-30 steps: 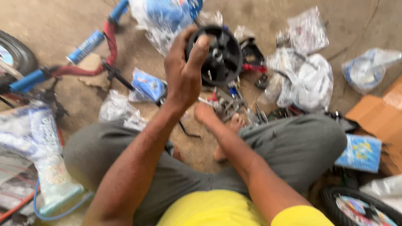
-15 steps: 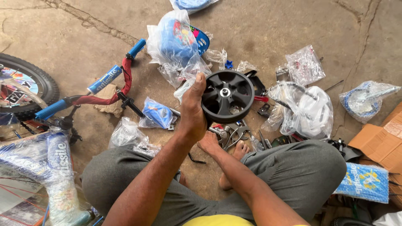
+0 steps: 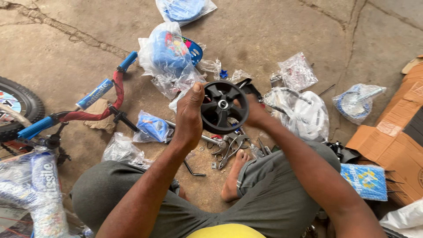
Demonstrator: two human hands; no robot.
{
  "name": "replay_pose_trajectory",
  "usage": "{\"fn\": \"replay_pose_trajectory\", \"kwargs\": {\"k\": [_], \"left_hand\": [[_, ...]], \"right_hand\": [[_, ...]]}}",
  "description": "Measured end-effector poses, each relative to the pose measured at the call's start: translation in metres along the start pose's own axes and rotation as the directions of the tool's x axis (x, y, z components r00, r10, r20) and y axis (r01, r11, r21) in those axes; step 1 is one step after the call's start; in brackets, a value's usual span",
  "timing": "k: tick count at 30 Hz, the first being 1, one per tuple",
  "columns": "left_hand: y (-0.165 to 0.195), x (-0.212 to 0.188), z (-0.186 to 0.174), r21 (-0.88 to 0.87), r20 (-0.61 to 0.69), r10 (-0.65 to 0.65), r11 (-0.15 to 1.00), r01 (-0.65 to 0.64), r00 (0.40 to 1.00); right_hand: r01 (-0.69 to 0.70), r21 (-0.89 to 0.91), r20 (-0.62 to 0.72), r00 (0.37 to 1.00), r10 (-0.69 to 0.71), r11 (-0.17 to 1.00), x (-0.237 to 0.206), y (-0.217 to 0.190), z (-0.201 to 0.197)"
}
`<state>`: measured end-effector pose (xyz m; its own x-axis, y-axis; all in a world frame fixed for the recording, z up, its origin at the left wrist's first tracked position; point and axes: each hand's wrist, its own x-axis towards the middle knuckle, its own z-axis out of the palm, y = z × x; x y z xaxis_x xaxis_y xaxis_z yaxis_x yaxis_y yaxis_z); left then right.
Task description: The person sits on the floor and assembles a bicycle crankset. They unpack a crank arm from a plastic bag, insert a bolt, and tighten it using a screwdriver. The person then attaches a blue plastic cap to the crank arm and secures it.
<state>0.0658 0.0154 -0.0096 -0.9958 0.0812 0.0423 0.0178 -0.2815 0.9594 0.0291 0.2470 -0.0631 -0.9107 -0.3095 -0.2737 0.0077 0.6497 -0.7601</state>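
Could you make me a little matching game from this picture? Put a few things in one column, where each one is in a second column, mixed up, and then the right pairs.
Things:
1. black plastic wheel
2. red handlebar with blue grips
3. cardboard box
4. pliers

Places:
A. at the right edge of the view
B. on the ground, just in front of the bare foot
C. held up between the left hand and the right hand
D. on the left, beside a bicycle tyre

Pairs: 1-C, 2-D, 3-A, 4-B
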Motion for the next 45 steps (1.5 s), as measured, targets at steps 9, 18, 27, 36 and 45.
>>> {"fn": "replay_pose_trajectory", "kwargs": {"k": [9,18,27,36,45], "left_hand": [[-0.013,-0.003,0.013,0.232,-0.015,-0.164,0.959,0.163,0.986],[0.001,0.002,0.019,0.444,0.015,-0.242,0.871,0.211,0.97],[0.005,0.009,0.018,0.632,-0.012,-0.283,0.741,0.226,0.959],[-0.004,0.019,0.011,0.634,-0.007,-0.401,0.707,0.314,0.916],[-0.004,0.023,0.006,0.579,-0.018,-0.428,0.733,0.358,0.904]], "right_hand": [[0.321,0.347,-0.489,0.864,-0.122,0.881,-0.072,-0.048,-0.051],[0.466,0.105,-0.293,0.859,-0.42,0.879,-0.077,-0.07,-0.035],[0.545,-0.142,-0.138,0.816,-0.562,0.826,-0.059,-0.069,-0.026],[0.56,-0.14,-0.073,0.817,-0.572,0.817,-0.049,-0.072,-0.022],[0.572,-0.194,-0.113,0.794,-0.597,0.797,-0.047,-0.073,-0.018]]}}
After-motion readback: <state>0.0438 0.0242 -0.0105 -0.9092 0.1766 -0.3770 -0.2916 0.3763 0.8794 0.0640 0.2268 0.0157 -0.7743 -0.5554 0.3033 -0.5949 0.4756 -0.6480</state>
